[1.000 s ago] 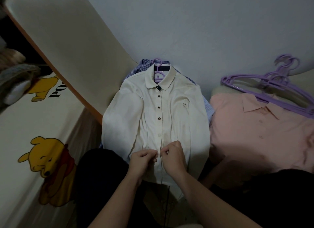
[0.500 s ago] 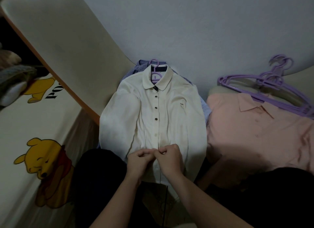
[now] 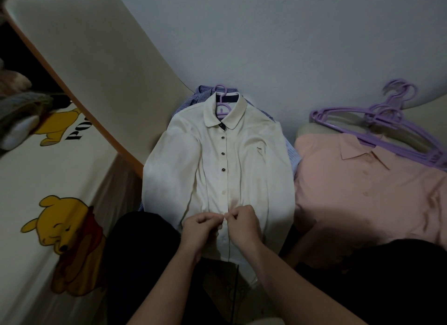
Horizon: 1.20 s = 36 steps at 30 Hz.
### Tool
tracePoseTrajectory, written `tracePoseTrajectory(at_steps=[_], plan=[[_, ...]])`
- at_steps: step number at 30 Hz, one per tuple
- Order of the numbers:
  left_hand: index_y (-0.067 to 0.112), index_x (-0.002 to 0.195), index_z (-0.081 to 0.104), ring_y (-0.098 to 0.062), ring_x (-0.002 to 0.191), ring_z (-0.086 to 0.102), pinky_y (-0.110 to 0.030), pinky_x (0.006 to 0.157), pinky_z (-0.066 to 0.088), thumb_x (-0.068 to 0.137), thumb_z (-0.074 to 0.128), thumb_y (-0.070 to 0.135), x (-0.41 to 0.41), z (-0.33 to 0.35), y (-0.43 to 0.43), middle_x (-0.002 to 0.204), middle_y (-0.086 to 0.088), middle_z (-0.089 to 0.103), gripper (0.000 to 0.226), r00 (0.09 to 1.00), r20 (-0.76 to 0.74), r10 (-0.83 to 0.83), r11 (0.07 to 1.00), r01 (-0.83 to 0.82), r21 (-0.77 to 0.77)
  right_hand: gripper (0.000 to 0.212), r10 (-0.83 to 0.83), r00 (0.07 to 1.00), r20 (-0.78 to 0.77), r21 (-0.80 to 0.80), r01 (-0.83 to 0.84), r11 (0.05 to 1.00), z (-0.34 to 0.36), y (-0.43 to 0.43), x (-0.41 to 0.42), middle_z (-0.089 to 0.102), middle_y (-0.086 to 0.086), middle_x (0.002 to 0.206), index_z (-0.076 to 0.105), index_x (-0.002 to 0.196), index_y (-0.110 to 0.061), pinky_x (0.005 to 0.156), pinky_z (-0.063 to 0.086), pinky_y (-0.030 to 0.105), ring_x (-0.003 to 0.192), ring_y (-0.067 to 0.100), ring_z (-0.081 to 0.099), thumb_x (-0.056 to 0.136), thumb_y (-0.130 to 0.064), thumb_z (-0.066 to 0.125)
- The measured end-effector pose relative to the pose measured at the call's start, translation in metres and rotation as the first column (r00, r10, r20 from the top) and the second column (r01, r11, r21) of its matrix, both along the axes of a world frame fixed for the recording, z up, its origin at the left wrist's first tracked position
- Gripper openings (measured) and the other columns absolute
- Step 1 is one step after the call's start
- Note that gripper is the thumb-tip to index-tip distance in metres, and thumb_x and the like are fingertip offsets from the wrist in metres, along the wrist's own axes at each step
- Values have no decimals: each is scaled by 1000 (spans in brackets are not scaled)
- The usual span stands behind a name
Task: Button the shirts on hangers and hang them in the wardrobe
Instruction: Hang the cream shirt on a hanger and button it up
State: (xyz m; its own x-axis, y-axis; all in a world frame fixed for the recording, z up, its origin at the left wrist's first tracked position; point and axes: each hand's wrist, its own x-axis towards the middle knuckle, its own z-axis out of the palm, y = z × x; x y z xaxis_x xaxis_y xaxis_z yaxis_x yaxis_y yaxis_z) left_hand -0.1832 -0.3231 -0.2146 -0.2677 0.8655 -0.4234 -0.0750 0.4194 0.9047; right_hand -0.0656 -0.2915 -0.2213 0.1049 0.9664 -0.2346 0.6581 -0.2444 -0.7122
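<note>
A cream shirt [image 3: 251,160] lies flat in front of me on a purple hanger [image 3: 221,102], its upper buttons fastened. My left hand [image 3: 199,228] and my right hand [image 3: 242,225] meet at the lower placket, each pinching one edge of the cream shirt around a button. A blue checked shirt [image 3: 191,101] lies underneath it, mostly hidden. To the right a pink shirt [image 3: 362,191] lies spread out, with a pile of purple hangers [image 3: 377,124] on its far edge.
A cream board with an orange edge [image 3: 96,65] slants up at the left. A sheet printed with a yellow bear [image 3: 65,225] covers the bed at far left. A white wall [image 3: 290,34] stands behind the shirts. My dark-clothed legs [image 3: 142,259] frame the bottom.
Both hands stayed at the lower placket, working close together; they drew together, then the fingertips shifted slightly on the button. The shirts and hangers have not moved.
</note>
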Motion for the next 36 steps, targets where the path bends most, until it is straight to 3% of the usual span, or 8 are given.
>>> tracePoseTrajectory(at_steps=[4,10,15,21,25,28,31,36], plan=[[4,84,79,-14,68,63,-26,69,52,89,72,8,0,-2,4,74,-12,72,10,1000,-11,-24,1000,24,-16,13,111,992,60,52,-114,992,-1,-3,3,59,-5,111,65,89,-25,82,51,32,95,16,60,96,-29,55],[-3,91,76,-15,65,61,-23,66,48,92,69,8,-5,-2,8,70,-9,68,13,989,145,-25,992,43,-121,9,276,939,206,240,-322,916,-6,-3,10,42,-6,110,55,104,-20,76,53,35,88,12,51,96,-16,55],[10,88,76,-17,82,66,-24,71,48,89,72,13,-1,-9,4,82,-2,73,6,989,-151,-2,999,-5,-46,10,244,960,141,295,-276,915,-6,-5,17,46,-6,104,60,98,-21,77,51,34,87,14,55,97,-20,50],[26,85,52,-8,71,53,-27,63,47,81,75,48,25,-28,-16,86,9,53,32,646,-749,-148,986,153,-63,30,256,961,102,219,-273,937,-34,-14,45,44,-10,106,63,101,-16,82,42,30,93,9,44,86,5,47],[28,88,51,-11,81,56,-40,92,46,90,60,46,28,-31,-12,91,11,53,20,459,-864,-208,975,164,-147,34,307,926,221,320,-366,874,-40,-24,55,52,6,103,68,101,-10,77,47,29,92,22,51,77,12,61],[28,99,55,-13,95,57,-41,95,40,90,56,41,28,-36,-18,103,11,55,15,372,-893,-255,965,159,-209,33,294,917,270,350,-378,857,-45,-30,56,53,4,93,71,91,-12,67,51,34,86,24,52,67,8,66],[27,99,58,-15,94,60,-38,91,41,90,57,31,23,-43,-26,103,8,57,10,428,-860,-277,961,132,-244,23,292,901,321,281,-385,879,-37,-30,47,53,1,96,72,96,-19,79,50,35,95,23,50,79,-9,61],[29,83,68,-11,73,65,-32,69,56,90,66,19,7,-47,-34,78,10,69,13,736,-670,-98,994,45,-97,25,438,833,338,159,-509,846,-30,-30,28,62,-2,100,73,104,-27,83,50,35,96,21,61,94,-25,51]])
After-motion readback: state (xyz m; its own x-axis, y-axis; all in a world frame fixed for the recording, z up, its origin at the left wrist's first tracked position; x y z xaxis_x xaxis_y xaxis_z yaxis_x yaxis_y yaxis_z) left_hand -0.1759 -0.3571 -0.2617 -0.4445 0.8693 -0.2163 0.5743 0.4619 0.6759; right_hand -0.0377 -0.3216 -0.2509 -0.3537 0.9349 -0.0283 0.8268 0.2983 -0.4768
